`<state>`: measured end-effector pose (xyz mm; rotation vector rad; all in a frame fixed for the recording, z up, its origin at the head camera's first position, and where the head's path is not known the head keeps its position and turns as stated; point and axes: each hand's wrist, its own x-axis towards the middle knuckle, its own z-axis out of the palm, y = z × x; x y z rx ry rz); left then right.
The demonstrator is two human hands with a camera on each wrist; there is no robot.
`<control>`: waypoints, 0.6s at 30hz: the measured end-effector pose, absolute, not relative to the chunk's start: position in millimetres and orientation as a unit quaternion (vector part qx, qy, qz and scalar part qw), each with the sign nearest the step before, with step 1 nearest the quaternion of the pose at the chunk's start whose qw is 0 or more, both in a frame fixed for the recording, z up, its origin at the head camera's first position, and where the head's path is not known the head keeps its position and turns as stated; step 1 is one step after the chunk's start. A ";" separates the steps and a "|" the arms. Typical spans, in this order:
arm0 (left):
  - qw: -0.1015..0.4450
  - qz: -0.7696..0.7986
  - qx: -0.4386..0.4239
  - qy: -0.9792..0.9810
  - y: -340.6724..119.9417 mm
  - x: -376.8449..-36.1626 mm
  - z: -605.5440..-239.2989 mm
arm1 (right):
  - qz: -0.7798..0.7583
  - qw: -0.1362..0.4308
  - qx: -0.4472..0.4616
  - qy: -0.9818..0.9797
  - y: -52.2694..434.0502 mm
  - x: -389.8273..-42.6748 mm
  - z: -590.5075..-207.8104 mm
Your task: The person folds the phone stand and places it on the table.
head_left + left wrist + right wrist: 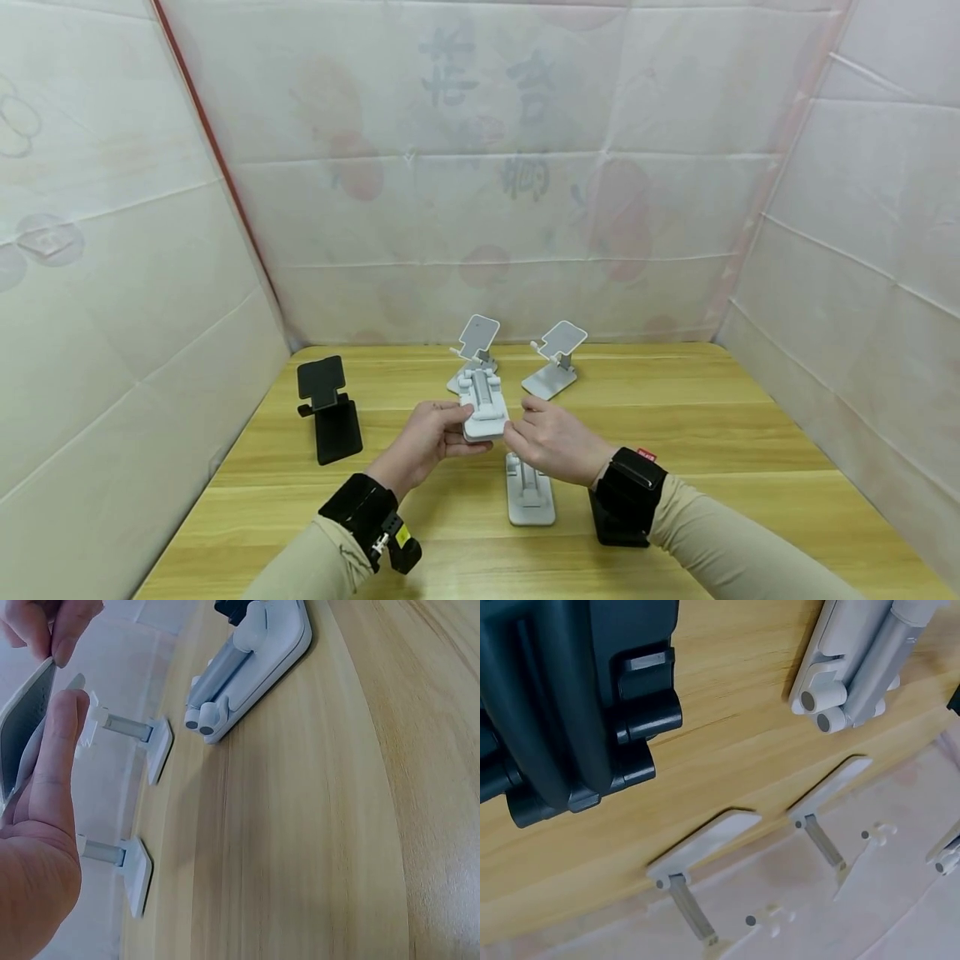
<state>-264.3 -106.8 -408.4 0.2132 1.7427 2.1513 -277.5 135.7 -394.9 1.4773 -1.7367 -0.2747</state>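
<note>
A folded white phone stand (483, 408) is held up over the middle of the table. My left hand (431, 437) grips it from the left, thumb on top and fingers underneath. At its lower right corner my right hand (555, 437) pinches the edge. The left wrist view shows the right fingertips (64, 649) on the rim of a grey-faced plate (28, 724), with left fingers (56, 757) along its other side. Below the hands, a second folded white stand (531, 500) lies on the table.
Two unfolded white stands (480, 337) (551, 379) stand at the back. An unfolded black stand (337, 429) is at left. A folded black stand (570, 690) lies under the right wrist. Fabric walls (480, 208) enclose the wooden table (720, 417).
</note>
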 end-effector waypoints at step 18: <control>0.192 0.720 0.045 0.665 -123.1 -251.2 -417.2 | -0.041 0.400 0.573 -0.714 158.5 -288.4 -388.1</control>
